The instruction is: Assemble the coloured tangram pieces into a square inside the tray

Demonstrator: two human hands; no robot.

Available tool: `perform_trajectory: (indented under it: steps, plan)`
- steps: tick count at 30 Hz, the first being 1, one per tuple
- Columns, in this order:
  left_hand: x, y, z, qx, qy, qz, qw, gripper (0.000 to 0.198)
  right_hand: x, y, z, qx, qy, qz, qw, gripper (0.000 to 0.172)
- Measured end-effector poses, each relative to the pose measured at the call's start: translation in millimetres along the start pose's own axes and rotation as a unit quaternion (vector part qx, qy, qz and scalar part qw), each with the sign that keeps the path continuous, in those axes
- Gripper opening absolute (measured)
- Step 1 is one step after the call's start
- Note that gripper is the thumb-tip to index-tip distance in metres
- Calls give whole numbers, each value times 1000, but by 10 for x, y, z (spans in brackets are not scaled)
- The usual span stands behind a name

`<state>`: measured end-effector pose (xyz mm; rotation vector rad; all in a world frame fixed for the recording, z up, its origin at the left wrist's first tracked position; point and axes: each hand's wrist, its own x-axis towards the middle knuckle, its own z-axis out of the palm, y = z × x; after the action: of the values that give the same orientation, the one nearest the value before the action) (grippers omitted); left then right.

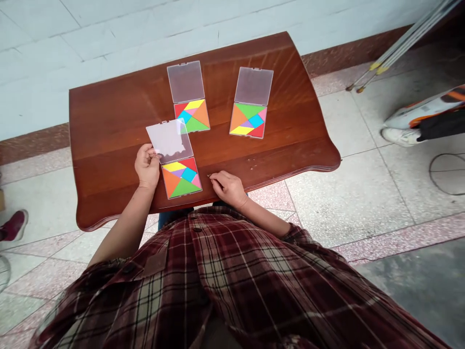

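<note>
A square, hinged case of clear plastic lies on the glossy reddish-brown wooden table, its tray at 7 o'clock from the table's middle. The left hand has thumb and fingers closed on the 9 o'clock edge of its see-through lid, near the hinge; how steeply the lid tilts is hard to tell. In the tray, flat coloured pieces fit together into a square: a yellow parallelogram at 11 o'clock, a red triangle at 1, a blue square at 2, a small pink triangle at 4, a large green triangle at 6, a large orange triangle at 9, and a small purple triangle near the centre. At 11 o'clock on the table, a second clear case stands open and filled with similar pieces, its tray partly overlapped in view by the held lid. A third clear case, at 2 o'clock, is also open and filled, green at its tray's 12 o'clock. The right hand rests at 5 o'clock, fingers curled, just beside the nearest tray; whether its fingertips pinch anything cannot be told.
</note>
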<state>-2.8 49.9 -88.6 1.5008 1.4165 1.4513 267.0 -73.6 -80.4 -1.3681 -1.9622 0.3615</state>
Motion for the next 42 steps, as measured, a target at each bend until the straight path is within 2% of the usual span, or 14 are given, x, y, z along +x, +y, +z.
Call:
perform_trajectory:
  steps: [5, 12, 20, 31, 39, 42]
  plan:
    - [-34, -3, 18, -13, 3, -3, 1000, 40, -12, -11, -21, -2, -18, 24, 1000, 22]
    - [-60, 10, 59, 3, -9, -25, 1000, 34, -27, 7, -5, -2, -33, 61, 998, 25]
    - [-70, -18, 73, -23, -8, -15, 1000, 36, -23, 51, 17, -43, -6, 36, 998, 25]
    - [-58, -32, 94, -52, 27, -25, 998, 37, -14, 74, 64, -62, 7, 22, 998, 23]
    - [-62, 41, 98, -30, 103, -29, 994, 22, 10, 53, 52, -53, -6, 35, 998, 23]
    - [-58, 45, 100, -30, 113, -28, 993, 21, 9, 53, 51, -58, -8, 33, 998, 24]
